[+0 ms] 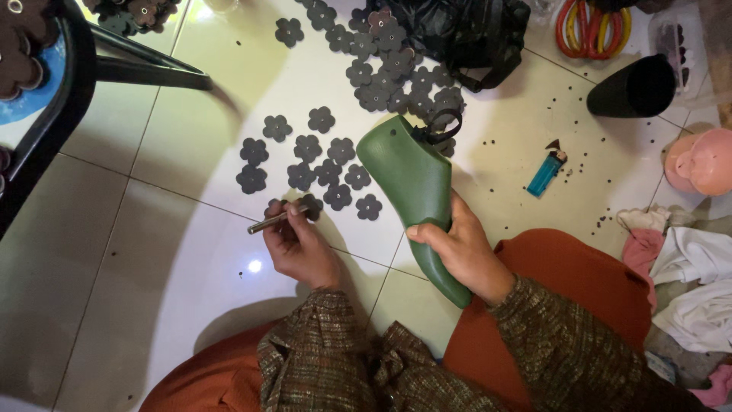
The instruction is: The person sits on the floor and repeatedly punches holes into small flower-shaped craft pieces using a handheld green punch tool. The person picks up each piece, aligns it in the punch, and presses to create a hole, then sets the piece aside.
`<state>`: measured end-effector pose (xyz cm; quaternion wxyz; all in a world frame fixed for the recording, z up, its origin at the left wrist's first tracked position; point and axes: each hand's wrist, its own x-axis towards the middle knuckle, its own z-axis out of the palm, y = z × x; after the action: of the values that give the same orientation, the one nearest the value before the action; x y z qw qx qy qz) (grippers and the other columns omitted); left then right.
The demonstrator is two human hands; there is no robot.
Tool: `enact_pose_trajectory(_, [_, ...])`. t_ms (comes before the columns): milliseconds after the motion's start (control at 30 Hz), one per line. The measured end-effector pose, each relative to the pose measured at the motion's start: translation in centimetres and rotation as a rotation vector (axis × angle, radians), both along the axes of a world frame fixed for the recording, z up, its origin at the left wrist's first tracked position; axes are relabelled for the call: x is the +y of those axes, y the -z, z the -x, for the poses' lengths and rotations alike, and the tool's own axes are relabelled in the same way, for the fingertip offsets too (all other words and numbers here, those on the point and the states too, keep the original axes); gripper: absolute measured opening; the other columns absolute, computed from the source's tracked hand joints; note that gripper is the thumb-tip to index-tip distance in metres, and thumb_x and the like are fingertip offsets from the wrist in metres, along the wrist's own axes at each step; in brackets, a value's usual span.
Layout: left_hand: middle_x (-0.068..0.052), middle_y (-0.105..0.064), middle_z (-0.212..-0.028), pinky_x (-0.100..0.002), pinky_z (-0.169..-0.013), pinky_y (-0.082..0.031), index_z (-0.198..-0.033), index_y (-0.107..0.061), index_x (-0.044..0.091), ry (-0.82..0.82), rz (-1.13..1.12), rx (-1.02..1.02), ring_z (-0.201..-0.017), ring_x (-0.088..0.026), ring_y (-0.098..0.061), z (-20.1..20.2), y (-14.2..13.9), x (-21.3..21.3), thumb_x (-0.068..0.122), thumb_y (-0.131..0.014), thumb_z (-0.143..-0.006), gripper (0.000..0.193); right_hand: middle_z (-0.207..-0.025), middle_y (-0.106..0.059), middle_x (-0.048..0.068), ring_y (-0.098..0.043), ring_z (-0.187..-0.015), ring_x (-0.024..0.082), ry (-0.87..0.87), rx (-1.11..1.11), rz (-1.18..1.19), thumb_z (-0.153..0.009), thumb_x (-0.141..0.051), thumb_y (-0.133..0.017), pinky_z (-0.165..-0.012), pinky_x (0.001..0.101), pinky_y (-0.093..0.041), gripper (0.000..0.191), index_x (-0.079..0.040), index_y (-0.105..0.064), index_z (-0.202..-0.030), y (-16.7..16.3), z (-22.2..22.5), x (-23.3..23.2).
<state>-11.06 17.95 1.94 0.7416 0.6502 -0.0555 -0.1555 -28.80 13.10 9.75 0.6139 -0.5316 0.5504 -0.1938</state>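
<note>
My right hand [461,248] grips a green plastic shoe last [415,187] by its narrow end, the broad heel pointing away from me, a black strap loop [444,126] at its top. My left hand [299,243] holds a thin metal punch [273,220] that points left, low over the white tiled floor [191,152]. A dark flower-shaped cutout sits under my left fingers. Several more dark flower cutouts [316,164] lie scattered just beyond both hands.
A bigger heap of flower cutouts [396,72] lies by a black bag [457,30] at the top. A blue lighter [546,172], a black cup [633,88], a pink object [701,160], cloths [686,259] lie right. A black stool frame [69,76] stands top left.
</note>
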Motion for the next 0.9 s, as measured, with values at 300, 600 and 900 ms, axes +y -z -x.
enact_pose_trajectory(300, [-0.011,-0.07,-0.118,-0.03,-0.096,-0.059,-0.126,-0.062,-0.003,0.025,-0.015,0.042,-0.107,-0.016,-0.068,-0.15,-0.49,0.05,0.005,-0.062,-0.104,0.024,-0.103,-0.063,0.01,-0.065,-0.086,0.017,-0.022,0.025,-0.028,-0.08,-0.02,-0.069,-0.07,0.0331,-0.057,0.064,-0.002,-0.046,-0.137,0.05,-0.03,-0.1])
enact_pose_trajectory(600, [-0.009,-0.069,-0.115,-0.028,-0.094,-0.058,-0.129,-0.061,-0.003,0.03,-0.066,-0.02,-0.104,-0.014,-0.067,-0.31,-0.68,-0.15,0.005,-0.063,-0.104,0.026,-0.109,-0.065,0.011,-0.066,-0.092,0.016,-0.001,0.042,0.009,-0.081,-0.02,-0.07,-0.077,0.0313,-0.057,0.067,0.0,-0.046,-0.14,0.26,0.06,-0.02])
enact_pose_trajectory(900, [-0.01,-0.069,-0.115,-0.029,-0.095,-0.057,-0.13,-0.061,-0.003,0.046,-0.061,-0.025,-0.105,-0.014,-0.067,-0.26,-0.58,-0.11,0.005,-0.063,-0.104,0.027,-0.108,-0.064,0.012,-0.067,-0.089,0.019,-0.012,0.055,-0.064,-0.081,-0.019,-0.07,-0.072,0.0329,-0.059,0.069,0.0,-0.046,-0.142,0.4,0.03,-0.12])
